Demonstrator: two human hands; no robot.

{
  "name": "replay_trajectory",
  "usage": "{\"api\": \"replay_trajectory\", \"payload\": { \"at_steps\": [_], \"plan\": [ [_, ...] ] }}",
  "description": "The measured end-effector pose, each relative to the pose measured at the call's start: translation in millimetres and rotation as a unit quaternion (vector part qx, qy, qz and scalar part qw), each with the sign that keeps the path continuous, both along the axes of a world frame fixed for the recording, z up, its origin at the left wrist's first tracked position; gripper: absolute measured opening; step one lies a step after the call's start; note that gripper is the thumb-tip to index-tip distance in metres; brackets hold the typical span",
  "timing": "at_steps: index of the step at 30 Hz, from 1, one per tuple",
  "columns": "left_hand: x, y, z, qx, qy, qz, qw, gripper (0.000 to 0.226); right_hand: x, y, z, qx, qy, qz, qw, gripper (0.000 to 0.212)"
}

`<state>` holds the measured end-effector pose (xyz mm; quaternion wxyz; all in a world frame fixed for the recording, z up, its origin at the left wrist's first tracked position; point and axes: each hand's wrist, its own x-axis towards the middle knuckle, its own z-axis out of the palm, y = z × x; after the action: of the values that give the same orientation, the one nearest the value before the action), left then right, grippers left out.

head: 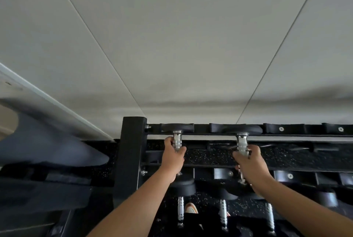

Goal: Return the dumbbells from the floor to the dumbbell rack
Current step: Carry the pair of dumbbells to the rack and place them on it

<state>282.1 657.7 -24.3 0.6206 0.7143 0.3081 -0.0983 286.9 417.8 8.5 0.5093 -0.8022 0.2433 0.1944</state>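
On the rack's (131,152) top tier, left hand (172,157) and right hand (248,162) each wrap a dumbbell handle, left dumbbell (177,142) and right dumbbell (242,144) both lying near-to-far across the rails.

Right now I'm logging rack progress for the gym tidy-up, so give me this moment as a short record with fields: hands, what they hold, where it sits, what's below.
left hand: closed around the chrome handle of the left dumbbell
right hand: closed around the chrome handle of the right dumbbell
placement: far heads of both dumbbells at the back saddles of the top rack tier
lower tier: more dumbbells already stored
released: not yet
floor: black speckled rubber
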Motion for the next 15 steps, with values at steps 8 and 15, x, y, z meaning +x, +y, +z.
{"api": "replay_trajectory", "payload": {
  "at_steps": [8,15],
  "plan": [
    [30.6,8.7,-39.5,0.033,0.026,-0.02,0.999,0.056,25.0,10.7,-26.8,-0.015,0.016,-0.045,0.999,0.035],
    [30.6,16.2,-43.7,0.072,0.028,-0.044,0.996,0.059,38.6,19.0,-43.9,-0.027,0.007,-0.053,0.998,0.033]
  ]
}}
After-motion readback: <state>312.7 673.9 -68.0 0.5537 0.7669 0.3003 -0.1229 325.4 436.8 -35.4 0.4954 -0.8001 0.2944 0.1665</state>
